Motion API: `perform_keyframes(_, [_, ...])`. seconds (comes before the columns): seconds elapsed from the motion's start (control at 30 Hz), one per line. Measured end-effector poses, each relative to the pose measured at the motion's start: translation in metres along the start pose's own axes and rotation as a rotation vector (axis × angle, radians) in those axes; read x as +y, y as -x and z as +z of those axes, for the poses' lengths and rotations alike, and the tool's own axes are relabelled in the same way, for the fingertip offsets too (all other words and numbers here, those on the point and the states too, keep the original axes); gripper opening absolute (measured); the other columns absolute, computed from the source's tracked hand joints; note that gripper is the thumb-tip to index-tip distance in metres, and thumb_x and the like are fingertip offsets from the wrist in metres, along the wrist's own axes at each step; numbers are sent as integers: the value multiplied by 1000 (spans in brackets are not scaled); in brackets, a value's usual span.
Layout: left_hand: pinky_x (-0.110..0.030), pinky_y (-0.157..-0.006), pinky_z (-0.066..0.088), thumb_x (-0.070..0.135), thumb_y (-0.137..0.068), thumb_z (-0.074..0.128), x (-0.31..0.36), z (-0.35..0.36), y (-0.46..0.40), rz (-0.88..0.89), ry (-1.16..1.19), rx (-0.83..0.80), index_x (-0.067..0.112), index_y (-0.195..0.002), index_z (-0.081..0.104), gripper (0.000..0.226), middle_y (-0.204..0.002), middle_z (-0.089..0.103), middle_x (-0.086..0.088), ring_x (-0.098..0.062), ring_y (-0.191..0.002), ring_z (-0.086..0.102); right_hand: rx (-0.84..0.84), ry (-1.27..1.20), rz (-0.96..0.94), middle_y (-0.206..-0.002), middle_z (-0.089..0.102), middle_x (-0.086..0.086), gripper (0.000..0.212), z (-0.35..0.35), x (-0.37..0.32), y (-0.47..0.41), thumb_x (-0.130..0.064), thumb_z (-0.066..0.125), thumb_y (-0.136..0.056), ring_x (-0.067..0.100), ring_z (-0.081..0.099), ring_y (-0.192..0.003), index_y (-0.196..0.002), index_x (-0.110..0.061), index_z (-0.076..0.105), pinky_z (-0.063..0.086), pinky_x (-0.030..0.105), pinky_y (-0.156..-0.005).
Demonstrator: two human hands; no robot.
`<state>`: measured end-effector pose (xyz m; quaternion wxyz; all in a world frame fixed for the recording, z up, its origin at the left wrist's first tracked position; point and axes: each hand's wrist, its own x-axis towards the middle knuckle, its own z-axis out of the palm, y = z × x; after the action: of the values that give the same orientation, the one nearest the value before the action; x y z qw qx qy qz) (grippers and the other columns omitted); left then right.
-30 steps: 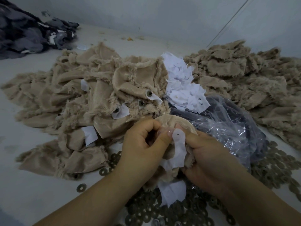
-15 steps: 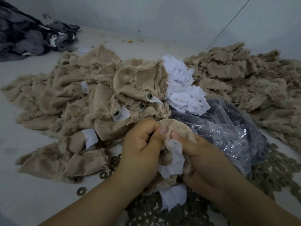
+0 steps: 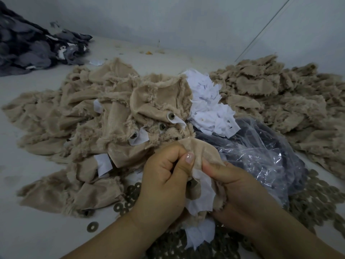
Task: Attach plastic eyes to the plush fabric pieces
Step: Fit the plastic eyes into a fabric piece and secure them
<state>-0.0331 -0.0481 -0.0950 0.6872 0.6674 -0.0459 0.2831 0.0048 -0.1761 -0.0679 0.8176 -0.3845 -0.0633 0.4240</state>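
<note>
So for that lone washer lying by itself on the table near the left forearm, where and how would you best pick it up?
The washer lies flat on the bare table, apart from the washer pile. Probably come straight down from above and pinch across its outer rim with thumb and fingertip, or hook a fingertip in its centre hole. Lying flat, it offers no raised edge from the side.

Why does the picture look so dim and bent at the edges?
Head view: soft, dull light with faint shadows; the wide lens curves the pale grey table edges; glare glints on the clear plastic bag; the dark grey fabric heap far left looks murky.
</note>
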Motion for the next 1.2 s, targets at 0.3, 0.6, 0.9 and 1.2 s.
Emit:
perform_keyframes(0.3, [-28, -55, 41, 16, -93, 52, -7, -5, -5, 12, -115, 32, -6, -66, 50, 35, -63, 48, -13, -18, -58, 44, 49, 76, -50, -125, 63, 33, 40, 2, 3, -2, -10, 55, -90, 45, 60, -120, -125, 7, 62, 50, 53, -101])
perform_keyframes(0.6, [-31, -52, 40, 18, -93, 52, -5, -3, -6, -27, -52, 26, -8, -67, 48, 37, -62, 46, -18, -21, -57, 43, -22, -13, 4, -128, 64, 27, 35, 0, 2, -2, -12, 57, -95, 36, 65, -117, -125, 3, 65, 55, 45, -97])
perform_keyframes(0.9, [-28, -54, 47, 28, -88, 60, -2, -6, -6, -190, 89, -14, 10, -69, 61, 27, -64, 56, -15, -20, -59, 51, 72, 20, 17, -121, 66, 31, 41, -4, -3, -5, -17, 56, -88, 42, 64, -116, -119, 8, 67, 52, 48, -99])
perform_keyframes(1.2, [-25, -55, 50, 29, -86, 63, -1, -13, -8, -211, 148, 21, 18, -65, 67, 24, -63, 63, -5, -14, -57, 57, -38, 223, -44, -93, 65, 16, 37, -14, -20, 0, 4, 55, -83, 22, 53, -71, -118, 2, 68, 44, 24, -64])
